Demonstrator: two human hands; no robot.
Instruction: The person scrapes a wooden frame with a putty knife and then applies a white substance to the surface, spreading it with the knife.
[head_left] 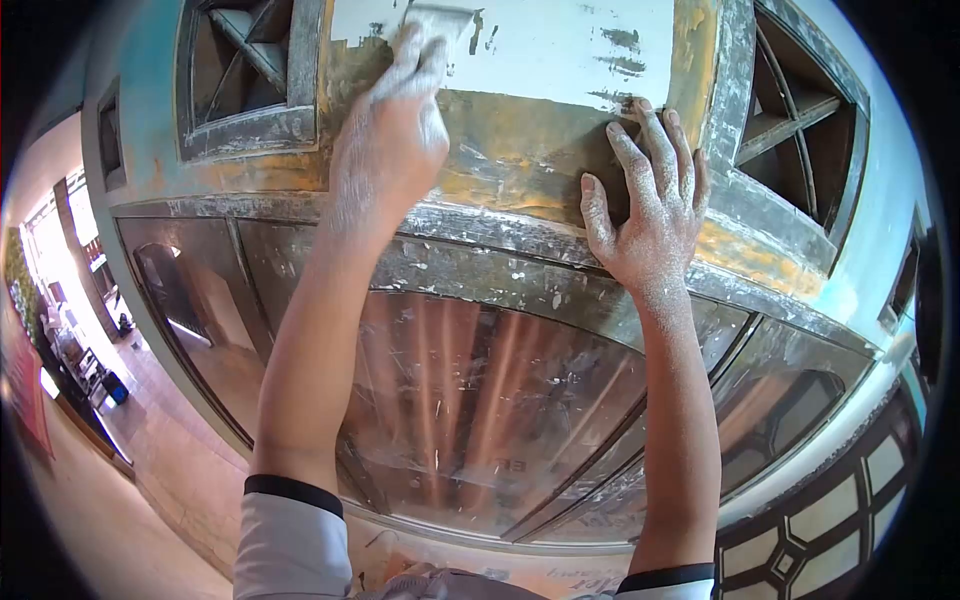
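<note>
Dusted with white powder, my left hand (395,130) is closed around a flat scraper (440,16) at the top centre. The scraper's blade lies against a white-coated patch (540,50) on the upper panel and is slightly blurred. My right hand (655,200), also dusty, rests with spread fingers on the panel's bare brown and orange lower part (510,150), its fingertips near the patch's lower right edge. Dark smears show through the white coat.
Lattice openings (245,60) (800,120) flank the panel. Below runs a paint-flecked wooden rail (490,230) above glass panes (470,400). A doorway and tiled floor (165,400) lie at left, a dark grille (820,520) at lower right.
</note>
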